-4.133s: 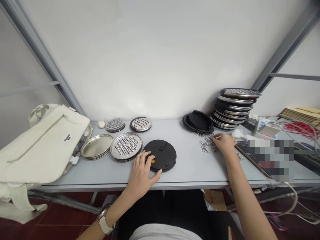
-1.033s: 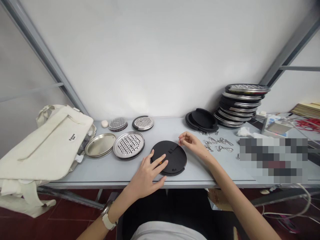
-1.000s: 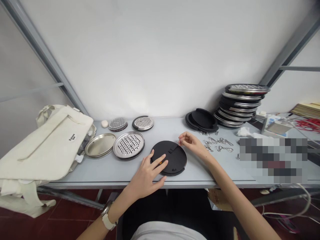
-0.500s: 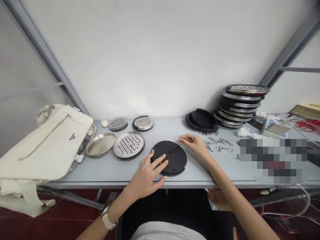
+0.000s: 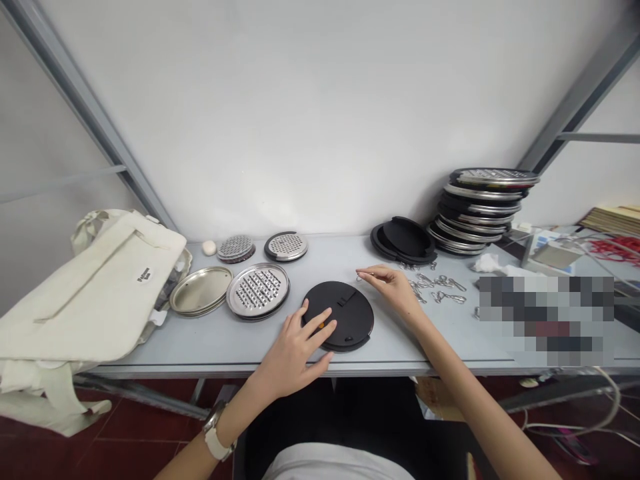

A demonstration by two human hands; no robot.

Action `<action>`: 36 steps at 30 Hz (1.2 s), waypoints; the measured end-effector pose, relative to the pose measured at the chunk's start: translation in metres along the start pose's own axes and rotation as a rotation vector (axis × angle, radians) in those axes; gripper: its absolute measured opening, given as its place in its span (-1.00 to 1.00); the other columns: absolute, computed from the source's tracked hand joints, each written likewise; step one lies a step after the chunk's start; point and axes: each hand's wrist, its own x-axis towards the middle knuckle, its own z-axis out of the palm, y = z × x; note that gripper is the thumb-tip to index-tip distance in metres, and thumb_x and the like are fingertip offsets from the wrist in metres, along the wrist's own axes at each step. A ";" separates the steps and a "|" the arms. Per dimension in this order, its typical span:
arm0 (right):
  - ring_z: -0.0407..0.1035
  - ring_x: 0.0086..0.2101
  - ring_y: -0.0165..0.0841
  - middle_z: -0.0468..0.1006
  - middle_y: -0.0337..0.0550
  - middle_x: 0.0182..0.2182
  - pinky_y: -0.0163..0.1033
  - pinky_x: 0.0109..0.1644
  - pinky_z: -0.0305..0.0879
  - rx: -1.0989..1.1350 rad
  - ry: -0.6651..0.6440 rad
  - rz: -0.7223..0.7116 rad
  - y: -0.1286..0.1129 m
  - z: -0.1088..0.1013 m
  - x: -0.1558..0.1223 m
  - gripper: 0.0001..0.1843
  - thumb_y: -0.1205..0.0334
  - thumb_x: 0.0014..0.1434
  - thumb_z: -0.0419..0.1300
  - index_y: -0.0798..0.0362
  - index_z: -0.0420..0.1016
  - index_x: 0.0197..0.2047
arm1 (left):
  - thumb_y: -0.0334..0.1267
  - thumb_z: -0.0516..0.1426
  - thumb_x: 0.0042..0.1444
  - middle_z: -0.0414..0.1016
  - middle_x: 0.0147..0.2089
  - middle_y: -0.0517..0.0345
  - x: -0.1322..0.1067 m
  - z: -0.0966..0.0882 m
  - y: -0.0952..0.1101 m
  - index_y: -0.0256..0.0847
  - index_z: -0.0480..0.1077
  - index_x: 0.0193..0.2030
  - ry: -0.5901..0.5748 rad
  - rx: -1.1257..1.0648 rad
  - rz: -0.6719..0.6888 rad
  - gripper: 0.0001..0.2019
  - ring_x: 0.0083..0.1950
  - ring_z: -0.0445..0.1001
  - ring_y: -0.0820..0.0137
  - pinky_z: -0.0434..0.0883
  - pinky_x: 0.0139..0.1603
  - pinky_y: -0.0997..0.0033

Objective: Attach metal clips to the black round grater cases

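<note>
A round black plastic disc with a slot near its upper edge lies on the table in front of me. My left hand rests on its left side with the fingers spread. A small orange spot shows between those fingers. Just beyond the disc's upper right edge, my right hand pinches a small metal wire clip, partly hidden by the fingertips. More bent wire clips lie loose to the right of that hand. Left of the disc sits a round metal grater plate.
Plain metal discs and smaller round graters lie to the left, near a cream bag. Black round shells and a tall stack of graters stand at the back right. A blurred patch covers the right side.
The right hand has shifted its pinch slightly on the wire clip. My left hand and the black disc stay in place.
</note>
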 end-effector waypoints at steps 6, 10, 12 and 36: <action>0.47 -0.28 -0.20 0.58 -0.11 -0.38 -0.10 -0.12 0.34 0.029 0.017 -0.015 0.006 0.000 0.000 -0.68 -0.06 0.06 0.29 0.01 0.43 -0.44 | -0.19 0.05 0.27 0.10 0.40 0.08 0.000 -0.001 0.000 -0.06 0.10 0.37 0.006 -0.002 0.003 -0.47 0.42 -0.10 -0.07 0.20 0.23 -0.14; 0.46 -0.26 -0.20 0.57 -0.11 -0.35 -0.09 -0.08 0.32 0.020 -0.005 -0.042 0.006 0.001 0.000 -0.69 -0.05 0.07 0.27 0.02 0.42 -0.43 | -0.18 0.03 0.29 0.07 0.41 0.12 0.000 -0.001 0.000 -0.06 0.09 0.37 -0.019 -0.006 -0.011 -0.48 0.43 -0.13 -0.07 0.18 0.24 -0.14; 0.46 -0.28 -0.19 0.58 -0.10 -0.36 -0.08 -0.10 0.32 -0.006 -0.012 -0.031 0.006 0.002 0.000 -0.70 -0.05 0.09 0.26 0.03 0.47 -0.40 | -0.18 0.03 0.29 0.07 0.41 0.12 0.000 -0.001 0.000 -0.06 0.10 0.37 -0.021 -0.006 -0.013 -0.49 0.43 -0.13 -0.07 0.19 0.24 -0.13; 0.38 -0.24 -0.20 0.55 -0.07 -0.26 -0.06 -0.06 0.29 -0.120 0.117 -0.092 0.006 0.001 0.001 -0.74 -0.01 0.16 0.19 0.01 0.55 -0.32 | -0.17 0.04 0.29 0.06 0.41 0.12 -0.001 -0.001 0.000 -0.06 0.09 0.37 -0.027 -0.014 -0.017 -0.48 0.43 -0.14 -0.06 0.17 0.25 -0.13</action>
